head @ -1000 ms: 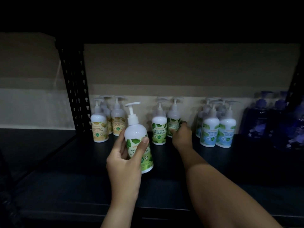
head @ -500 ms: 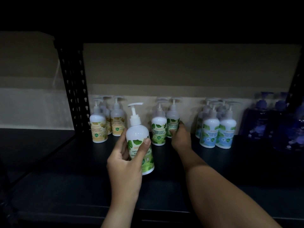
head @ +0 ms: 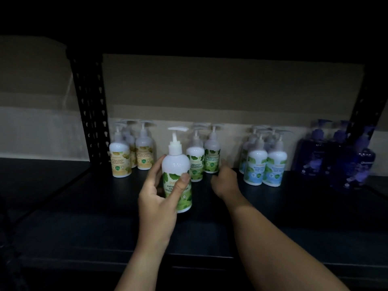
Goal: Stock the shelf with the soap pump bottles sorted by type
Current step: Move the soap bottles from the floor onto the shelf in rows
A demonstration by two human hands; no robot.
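My left hand (head: pixel 156 198) grips a white pump bottle with a green leaf label (head: pixel 177 173), upright above the dark shelf (head: pixel 273 206). Behind it stands the green-label group (head: pixel 196 162) with another green bottle (head: pixel 212 157) at its right. My right hand (head: pixel 225 181) hovers just right of that bottle, fingers relaxed, holding nothing. Yellow-label bottles (head: pixel 120 161) stand at the left, blue-label ones (head: pixel 263 164) to the right, dark blue bottles (head: pixel 336 158) at the far right.
A black perforated upright post (head: pixel 90 114) rises left of the yellow group, another post (head: pixel 365 114) at the far right. A pale wall runs behind the bottles. The shelf above is dark.
My right hand has let go of the rear green-label bottle and drawn back to the right. My left hand has held its bottle nearly still.
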